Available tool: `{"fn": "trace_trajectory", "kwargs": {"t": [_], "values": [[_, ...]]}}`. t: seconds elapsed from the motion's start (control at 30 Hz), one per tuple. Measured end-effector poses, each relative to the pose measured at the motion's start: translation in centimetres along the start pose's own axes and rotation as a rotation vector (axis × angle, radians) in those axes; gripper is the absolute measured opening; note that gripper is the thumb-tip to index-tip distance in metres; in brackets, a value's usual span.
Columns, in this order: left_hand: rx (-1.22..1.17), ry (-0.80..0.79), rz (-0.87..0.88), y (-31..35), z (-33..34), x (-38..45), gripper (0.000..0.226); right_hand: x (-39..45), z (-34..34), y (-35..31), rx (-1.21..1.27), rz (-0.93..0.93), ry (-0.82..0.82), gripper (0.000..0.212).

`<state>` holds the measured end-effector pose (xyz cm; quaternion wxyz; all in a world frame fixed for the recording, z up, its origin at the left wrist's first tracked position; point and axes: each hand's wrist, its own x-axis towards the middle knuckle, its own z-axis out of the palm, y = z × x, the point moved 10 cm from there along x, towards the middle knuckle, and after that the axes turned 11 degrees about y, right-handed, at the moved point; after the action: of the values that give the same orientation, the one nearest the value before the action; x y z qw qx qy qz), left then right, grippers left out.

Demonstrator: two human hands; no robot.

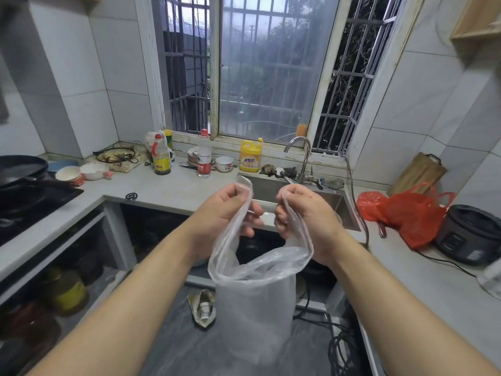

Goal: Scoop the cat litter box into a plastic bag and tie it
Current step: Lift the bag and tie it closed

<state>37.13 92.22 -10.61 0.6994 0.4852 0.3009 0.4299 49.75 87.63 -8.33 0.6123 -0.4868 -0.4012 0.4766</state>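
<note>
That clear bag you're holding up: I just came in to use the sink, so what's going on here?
A person stands in a kitchen holding a clear plastic bag in front of the sink. The left hand grips one handle loop and the right hand grips the other, with the mouth hanging open between them. The bag looks empty and untied. No litter box or scoop is in view.
</note>
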Motion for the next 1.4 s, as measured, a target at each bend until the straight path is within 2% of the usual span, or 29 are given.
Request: {"fn": "trace_trajectory", "kwargs": {"t": [0.17,0.3,0.37,0.47,0.57,0.67,0.77,0.83,0.9,1.0,1.07,1.13,1.2,1.3,1.4], "values": [[0.011,-0.053,0.045,-0.1,2.3,0.0,0.017,-0.3,0.4,-1.1,-0.04,-0.161,0.061,0.015],[0.023,-0.044,-0.007,-1.7,2.2,0.1,0.044,-0.5,-0.5,-1.3,-0.083,-0.187,0.142,0.012],[0.036,-0.034,-0.012,-2.2,2.2,-0.1,0.036,-0.2,-0.9,-1.0,-0.126,-0.175,0.154,0.011],[0.042,-0.026,0.011,-2.4,2.6,-0.2,0.007,0.1,-1.3,-0.9,-0.214,-0.181,0.177,0.008],[0.055,-0.02,0.024,-2.3,2.7,-0.3,0.013,0.1,-1.2,-0.8,-0.227,-0.127,0.152,0.012],[0.026,-0.029,0.005,-2.4,2.6,-0.3,0.008,0.2,-0.8,-0.8,-0.243,-0.053,0.08,0.024],[0.011,-0.031,-0.037,-2.8,2.5,-0.3,0.013,-0.1,-0.2,-1.5,-0.379,-0.102,0.032,0.019],[0.025,-0.02,-0.068,-3.2,2.3,-0.3,0.026,-0.2,0.1,-1.9,-0.483,-0.175,0.042,0.012],[0.056,-0.004,-0.077,-3.4,2.1,-0.5,0.018,0.1,0.1,-1.9,-0.521,-0.202,0.071,0.005],[0.132,0.017,-0.081,-3.2,1.5,-0.9,0.009,0.5,-0.3,-1.5,-0.55,-0.188,0.123,0.014],[0.155,0.074,-0.035,-2.4,0.3,-1.0,0.017,0.6,-0.4,-1.2,-0.559,-0.166,0.154,0.016],[0.311,0.175,0.126,0.1,-1.0,-1.9,0.023,0.7,-0.7,-0.9,-0.569,-0.154,0.202,0.019],[0.584,0.199,0.332,3.1,-0.7,-4.2,0.016,0.8,-1.0,-0.8,-0.577,-0.156,0.25,0.019],[1.04,0.014,0.517,4.5,2.6,-8.1,0.013,1.1,-1.3,-0.7,-0.62,-0.167,0.29,0.018],[1.299,-0.081,0.51,3.1,3.7,-8.9,0.025,1.5,-1.2,-0.6,-0.674,-0.196,0.305,0.02]]}}
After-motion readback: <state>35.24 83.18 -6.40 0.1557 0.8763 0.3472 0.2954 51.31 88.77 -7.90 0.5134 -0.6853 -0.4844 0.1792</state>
